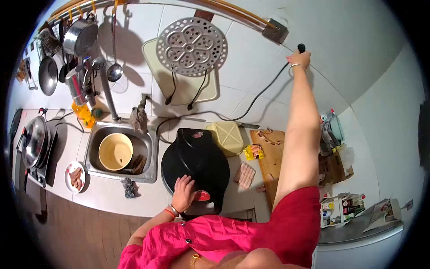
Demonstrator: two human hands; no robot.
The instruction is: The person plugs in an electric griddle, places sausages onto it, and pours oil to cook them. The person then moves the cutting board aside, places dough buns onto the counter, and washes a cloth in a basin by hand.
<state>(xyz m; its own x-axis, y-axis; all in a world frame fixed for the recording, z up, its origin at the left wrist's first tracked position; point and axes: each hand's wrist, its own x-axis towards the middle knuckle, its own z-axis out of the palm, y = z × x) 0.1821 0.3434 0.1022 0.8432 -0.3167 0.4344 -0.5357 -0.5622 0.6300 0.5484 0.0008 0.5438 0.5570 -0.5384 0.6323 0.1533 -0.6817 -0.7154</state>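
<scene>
My left hand (183,193) lies with its fingers stretched out on the lid of a black round electric griddle (197,154), beside its red label. My right arm reaches far up to the right. Its hand (299,58) is closed around a black power plug (301,47), held up by the wall below the end of a rail. A black power cord (262,92) hangs from this hand and curves down to the griddle, whose lid is down. Just right of the griddle are a cream plastic box (227,138) and a pack of sausages (245,175).
A wooden cutting board (271,152) lies to the right with a yellow packet (254,152) at its edge. On the left, a sink (96,168) holds a yellow bowl (116,151). A plate of meat (75,177) and a covered pan (35,142) stand further left.
</scene>
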